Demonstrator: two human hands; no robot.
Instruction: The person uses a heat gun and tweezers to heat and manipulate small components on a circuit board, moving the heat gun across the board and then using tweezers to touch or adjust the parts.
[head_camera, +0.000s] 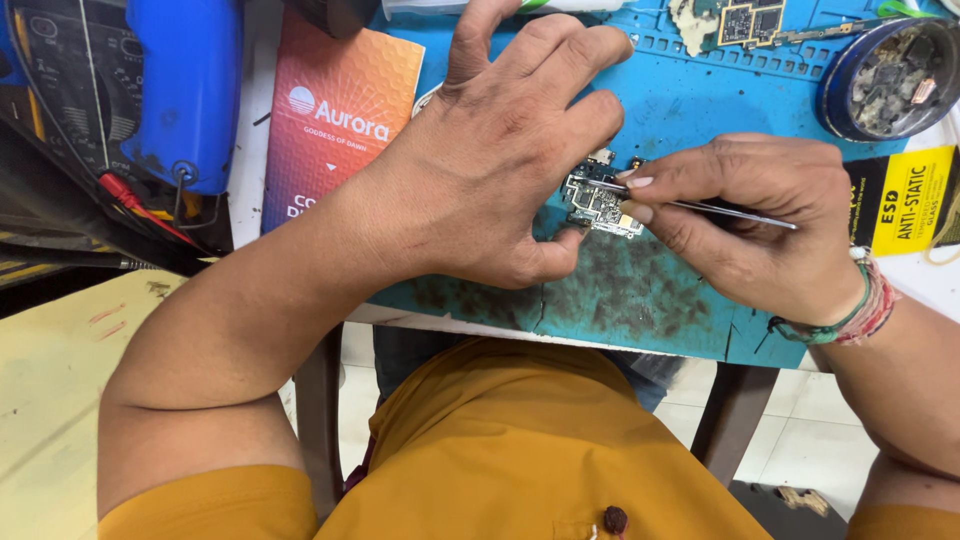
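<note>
- We are leaning in over the near edge of the blue work mat (690, 300), our mustard-yellow shirt (520, 450) filling the bottom of the view.
- We are pinning a small circuit board (598, 203) flat on the mat, near its centre, with our left hand (500, 160): the thumb is pressing at the board's near edge while the fingers are arching over its far side.
- We are pinching a pair of thin metal tweezers (720, 210) in our right hand (750, 225), their tips touching the board's top face.
- As we judge it, the tips are working so close among tiny parts that a slip could scratch the board or knock a component loose; an easing thumb could let the board skate on the worn mat.
- A round tin of scrap parts (890, 80) is sitting at the far right, another stripped board (750, 22) at the far edge, an orange booklet (335, 120) and a blue tool (185, 90) to the left; anything flicked off could be vanishing among them.
</note>
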